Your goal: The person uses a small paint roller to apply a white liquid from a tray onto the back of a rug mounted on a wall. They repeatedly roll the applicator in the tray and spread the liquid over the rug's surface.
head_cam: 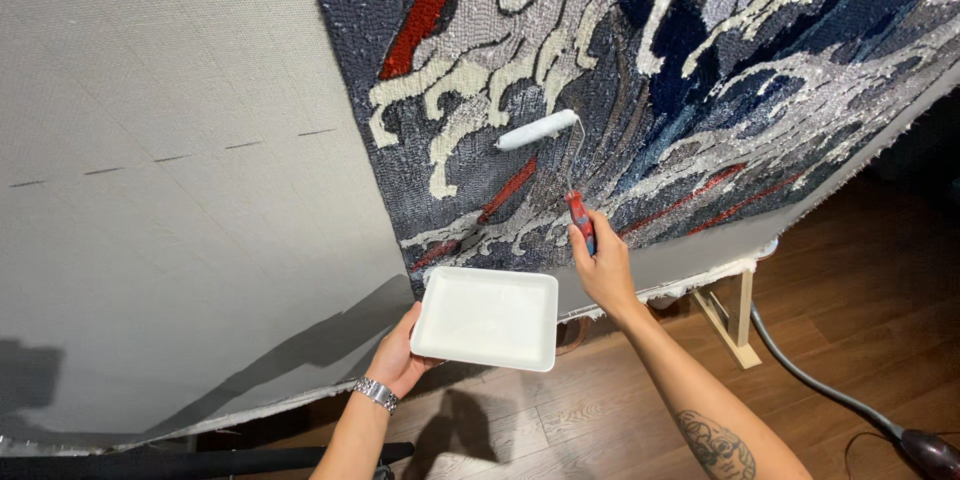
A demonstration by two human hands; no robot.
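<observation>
My right hand (603,265) grips the red handle of a small paint roller (538,130). Its white roller head rests against the back of a tufted rug (640,80) stretched on an upright frame. The rug shows grey, dark blue, cream and red yarn. My left hand (398,355), with a metal watch band at the wrist, holds a white rectangular tray (487,318) from below, level and just under the rug's lower edge. The tray holds a white liquid.
Plain grey backing cloth (170,190) fills the left of the frame. A wooden frame leg (735,315) stands on the brown wood floor (850,320). A dark hose (830,390) runs across the floor at right.
</observation>
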